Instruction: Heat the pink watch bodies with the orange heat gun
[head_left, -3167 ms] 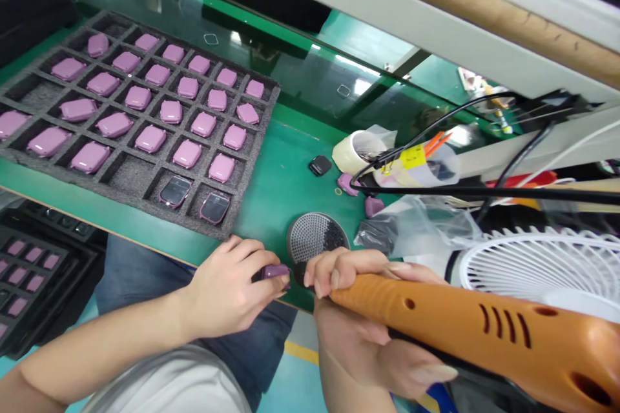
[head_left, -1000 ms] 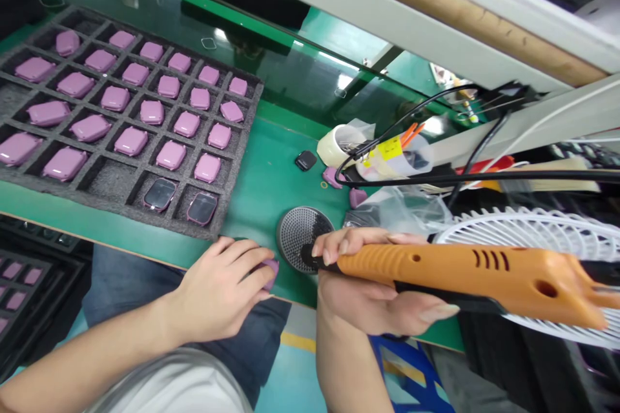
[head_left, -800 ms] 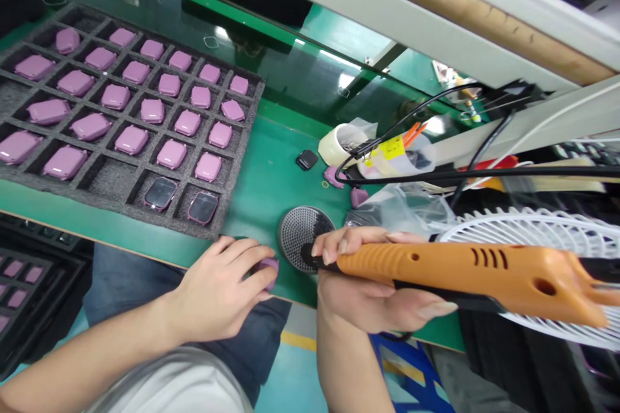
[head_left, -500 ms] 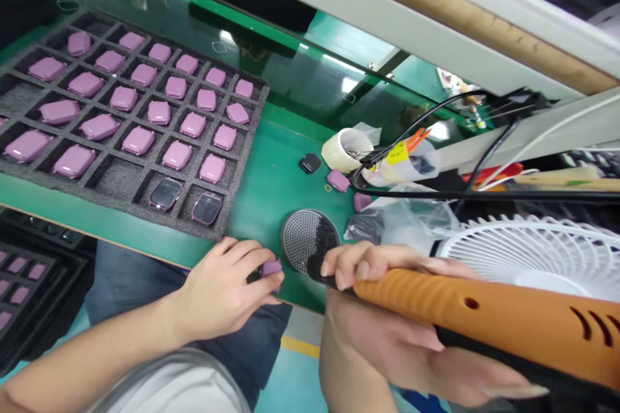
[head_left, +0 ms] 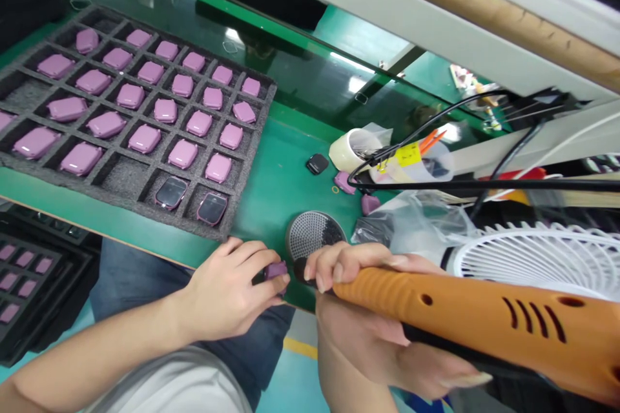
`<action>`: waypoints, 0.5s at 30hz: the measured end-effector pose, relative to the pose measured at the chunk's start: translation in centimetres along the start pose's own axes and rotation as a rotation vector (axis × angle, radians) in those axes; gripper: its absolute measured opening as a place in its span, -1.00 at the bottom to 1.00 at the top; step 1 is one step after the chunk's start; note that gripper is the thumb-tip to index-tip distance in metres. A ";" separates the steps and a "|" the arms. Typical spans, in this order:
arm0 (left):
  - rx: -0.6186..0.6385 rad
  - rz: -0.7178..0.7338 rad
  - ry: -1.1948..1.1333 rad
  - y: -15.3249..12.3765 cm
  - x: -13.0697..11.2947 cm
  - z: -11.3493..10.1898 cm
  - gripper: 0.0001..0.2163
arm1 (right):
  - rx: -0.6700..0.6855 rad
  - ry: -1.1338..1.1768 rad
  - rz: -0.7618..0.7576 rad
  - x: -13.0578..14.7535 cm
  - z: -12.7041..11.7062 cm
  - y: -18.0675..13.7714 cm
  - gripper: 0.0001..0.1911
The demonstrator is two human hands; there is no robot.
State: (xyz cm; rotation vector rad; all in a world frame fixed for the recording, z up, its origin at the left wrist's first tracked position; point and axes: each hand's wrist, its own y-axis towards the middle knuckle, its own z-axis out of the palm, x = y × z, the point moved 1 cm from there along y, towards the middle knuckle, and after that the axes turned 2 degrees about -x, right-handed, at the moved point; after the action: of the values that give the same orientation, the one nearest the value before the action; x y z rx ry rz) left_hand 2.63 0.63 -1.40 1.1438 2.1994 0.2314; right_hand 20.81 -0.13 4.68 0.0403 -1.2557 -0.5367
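Note:
My left hand (head_left: 239, 284) is closed around a small purple smartwatch case (head_left: 276, 270) at the front edge of the green bench. Its fingers cover much of the case. My right hand (head_left: 368, 310) grips what looks like an orange and black electric screwdriver (head_left: 465, 310), held almost level. The tool's dark nose points left at the watch case, and its very tip is hard to make out. Just beyond both hands lies a round grey perforated dish (head_left: 310, 232) with dark small bits along its right side.
A grey foam tray (head_left: 130, 174) of purple watch cases fills the left of the bench. Behind the dish are a black watch piece (head_left: 317, 164), a cream cup (head_left: 351, 147) and loose purple cases (head_left: 344, 181). A black cable (head_left: 484, 185) and white fan (head_left: 527, 258) stand right.
The tool has shifted left, its nose nearer the watch case. The whole view has drifted slightly, and my left hand keeps its hold.

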 end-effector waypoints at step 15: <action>-0.018 -0.011 0.005 0.0 -0.1 0.0 -0.80 | -0.035 -0.016 -0.013 -0.6 0.2 -0.3 -0.35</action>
State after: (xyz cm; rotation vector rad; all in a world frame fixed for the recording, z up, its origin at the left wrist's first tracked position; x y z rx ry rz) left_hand 2.70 0.56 -1.34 1.1225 2.2031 0.2500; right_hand 20.37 -0.10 4.11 0.0147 -1.2622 -0.5718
